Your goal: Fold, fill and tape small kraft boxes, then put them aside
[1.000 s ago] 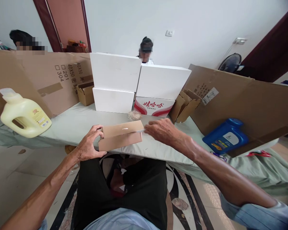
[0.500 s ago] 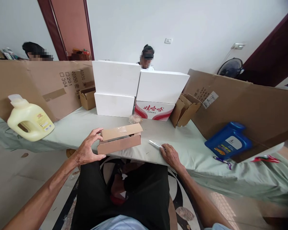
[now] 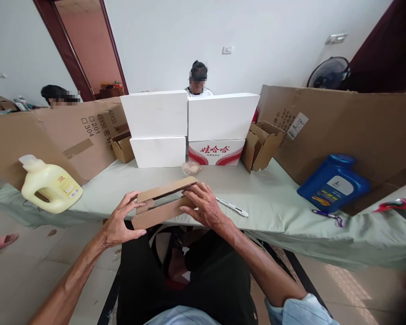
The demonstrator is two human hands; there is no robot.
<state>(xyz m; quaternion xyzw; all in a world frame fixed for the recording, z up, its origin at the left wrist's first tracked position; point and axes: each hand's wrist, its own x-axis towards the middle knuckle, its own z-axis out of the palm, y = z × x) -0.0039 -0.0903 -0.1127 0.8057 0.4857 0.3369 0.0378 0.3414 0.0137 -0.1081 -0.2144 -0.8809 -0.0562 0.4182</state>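
Note:
A small brown cardboard box lies at the near edge of the cloth-covered table, with a gap open between its top flaps. My left hand grips its left end, thumb low on the front and fingers over the top. At the right end, my right hand has its fingers on the flap edge and its thumb against the front side. What is inside the box cannot be made out. A white utility knife rests on the cloth just right of my right hand.
White boxes stand stacked at the back, with a clear plastic wad before them. Open cartons flank the stack. A yellow jug is left, a blue bottle and purple-capped pen right. Two people sit beyond cardboard panels.
My right hand has let go of the utility knife, leaving it on the table, and moved left onto the box. The gap between the box flaps has widened. The view has shifted slightly.

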